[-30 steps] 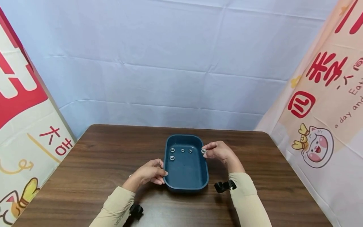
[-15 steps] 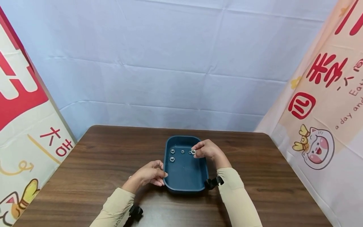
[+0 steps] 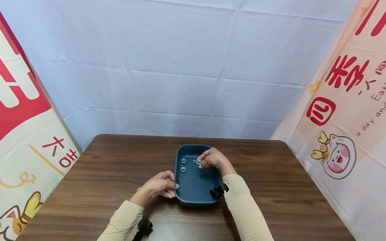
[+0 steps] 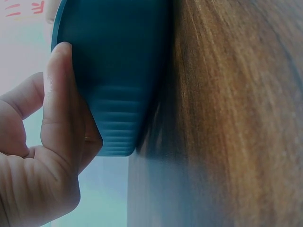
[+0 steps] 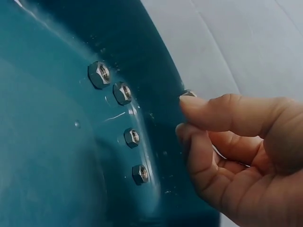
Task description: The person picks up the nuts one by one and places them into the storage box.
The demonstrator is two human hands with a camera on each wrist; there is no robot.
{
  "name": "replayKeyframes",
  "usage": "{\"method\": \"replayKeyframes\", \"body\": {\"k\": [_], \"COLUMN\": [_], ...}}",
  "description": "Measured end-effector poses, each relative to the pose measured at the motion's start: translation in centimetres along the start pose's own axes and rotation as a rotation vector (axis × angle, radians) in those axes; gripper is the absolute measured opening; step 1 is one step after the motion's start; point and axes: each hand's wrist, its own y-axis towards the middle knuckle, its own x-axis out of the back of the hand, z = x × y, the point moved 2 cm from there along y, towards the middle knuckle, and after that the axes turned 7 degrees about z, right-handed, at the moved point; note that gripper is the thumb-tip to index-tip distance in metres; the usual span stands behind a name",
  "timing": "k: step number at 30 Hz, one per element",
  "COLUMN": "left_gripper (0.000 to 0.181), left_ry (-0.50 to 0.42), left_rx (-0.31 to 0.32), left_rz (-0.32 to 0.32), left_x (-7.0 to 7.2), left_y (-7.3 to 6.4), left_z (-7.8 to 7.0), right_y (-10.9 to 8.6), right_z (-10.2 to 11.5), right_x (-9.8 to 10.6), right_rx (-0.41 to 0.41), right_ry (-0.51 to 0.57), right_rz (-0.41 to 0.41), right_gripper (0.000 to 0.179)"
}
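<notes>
A blue rectangular tray (image 3: 196, 187) rests on the wooden table. My left hand (image 3: 159, 184) grips its near left side, thumb over the rim and fingers outside; the left wrist view shows the tray's outer wall (image 4: 118, 61) against those fingers. Above the tray's far part, my right hand (image 3: 213, 159) pinches a metal hex nut (image 3: 198, 162) between thumb and fingertips. In the right wrist view only a sliver of that held nut (image 5: 188, 93) shows. Several other hex nuts (image 5: 99, 74) lie on the tray floor; in the head view the right hand hides one.
The brown table (image 3: 126, 157) extends on both sides of the tray. A pale cloth (image 3: 181, 67) hangs behind it, with printed banners at the left (image 3: 30, 110) and right (image 3: 340, 110). Each wrist carries a small black camera.
My right hand has moved left from the tray's right rim to over its far middle, carrying the pinched nut. The left hand and the tray have stayed in place.
</notes>
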Motion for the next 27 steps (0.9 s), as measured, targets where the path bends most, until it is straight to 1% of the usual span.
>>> {"method": "replayKeyframes", "body": {"k": [10, 15, 20, 27], "left_gripper": [0.029, 0.029, 0.029, 0.029], "left_ry": [-0.007, -0.007, -0.013, -0.016], "left_rx": [-0.002, 0.002, 0.010, 0.002], "left_rz": [0.004, 0.001, -0.001, 0.005], "left_x": [-0.2, -0.2, -0.1, -0.1], "left_y": [0.1, 0.2, 0.3, 0.1], "left_z": [0.0, 0.0, 0.1, 0.1], "right_y": [1.3, 1.8, 2.3, 2.7], "right_z": [0.0, -0.1, -0.5, -0.8], "right_x": [-0.8, -1.3, -2.0, -2.8], "right_rx": [-0.067, -0.098, -0.106, -0.114], "right_ry": [-0.049, -0.084, -0.118, -0.192], "right_rz": [0.013, -0.003, 0.005, 0.020], "right_gripper": [0.021, 0.021, 0.017, 0.012]}}
